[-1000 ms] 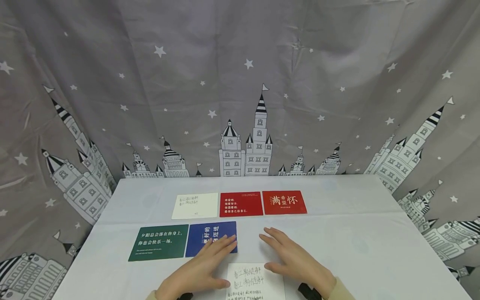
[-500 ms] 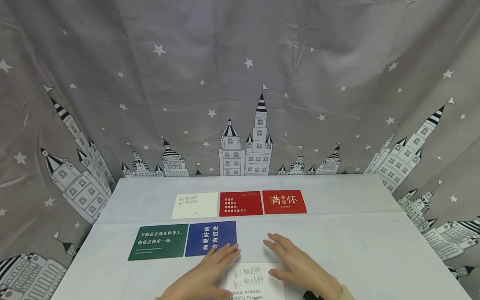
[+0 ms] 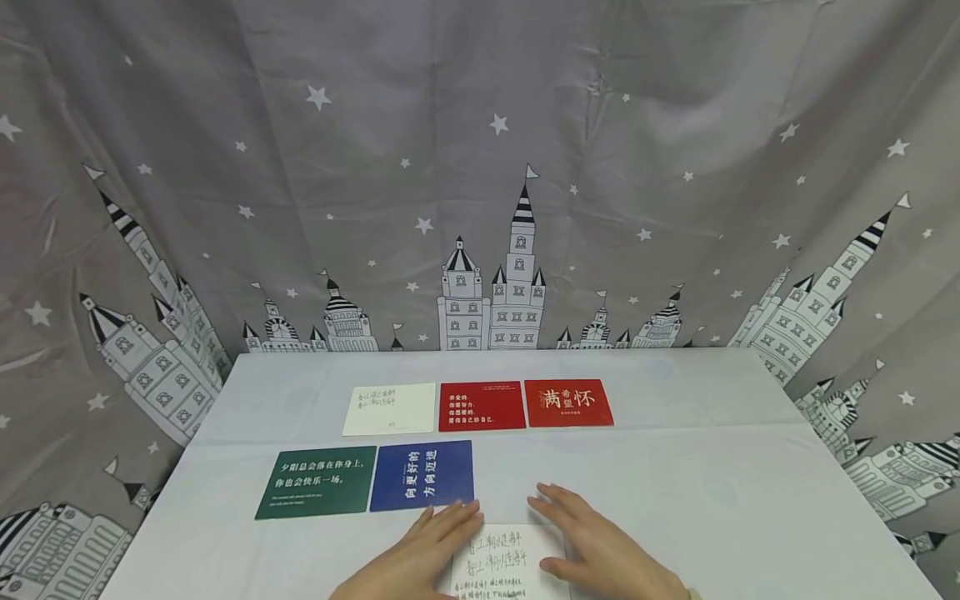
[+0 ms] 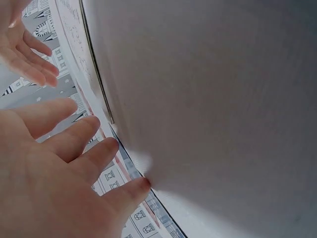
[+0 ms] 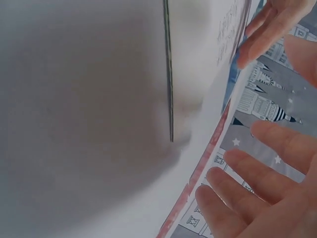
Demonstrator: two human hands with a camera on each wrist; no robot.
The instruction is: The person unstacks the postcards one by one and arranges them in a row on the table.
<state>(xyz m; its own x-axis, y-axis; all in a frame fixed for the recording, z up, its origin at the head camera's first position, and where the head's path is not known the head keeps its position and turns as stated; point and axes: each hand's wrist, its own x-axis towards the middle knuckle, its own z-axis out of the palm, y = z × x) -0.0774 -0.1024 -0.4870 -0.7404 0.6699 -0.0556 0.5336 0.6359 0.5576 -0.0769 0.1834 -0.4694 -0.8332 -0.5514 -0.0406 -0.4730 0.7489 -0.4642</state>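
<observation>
A white card with handwritten lines (image 3: 504, 560) lies at the table's near edge between both hands. My left hand (image 3: 431, 546) lies flat with straight fingers at the card's left edge, its fingertips (image 4: 111, 148) just short of the blue card (image 3: 422, 475). My right hand (image 3: 592, 542) lies flat with straight fingers over the card's right side; its fingers (image 5: 237, 186) show spread in the right wrist view. Neither hand holds anything.
On the white table (image 3: 712, 492) a green card (image 3: 317, 482) sits left of the blue one. Farther back lie a white card (image 3: 390, 409) and two red cards (image 3: 482, 406) (image 3: 567, 404) in a row. A grey castle-print curtain (image 3: 480, 167) hangs behind.
Both hands have slid back toward the near edge; the left hand has come off the blue card, which is now fully uncovered.
</observation>
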